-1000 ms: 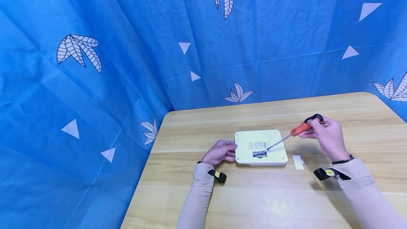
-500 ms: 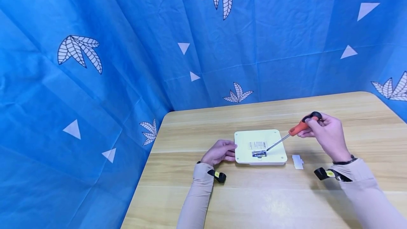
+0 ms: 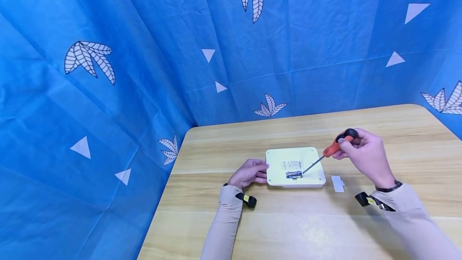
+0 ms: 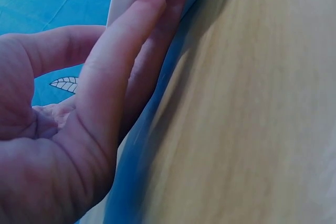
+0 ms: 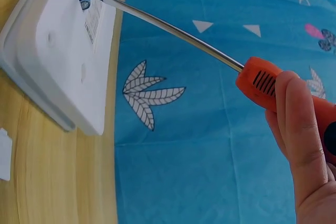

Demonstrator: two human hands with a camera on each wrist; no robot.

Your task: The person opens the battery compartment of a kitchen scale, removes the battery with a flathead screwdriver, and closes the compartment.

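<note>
Head view: cover (image 3: 337,184) was off, on the table (image 3: 281,216) just right of the white device (image 3: 296,157); battery (image 3: 293,175) sat exposed inside, not out. Left hand (image 3: 248,173) held the device's left edge; right hand (image 3: 371,159) gripped the screwdriver (image 3: 329,150), tip near battery, contact unclear.

pale glare spots the bright table (image 3: 315,230), while the wrist views look dimmer.

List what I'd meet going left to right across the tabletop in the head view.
By their middles: left grip, white device, small white cover, right grip. The screwdriver reaches from white device to right grip, so it is left out.
</note>
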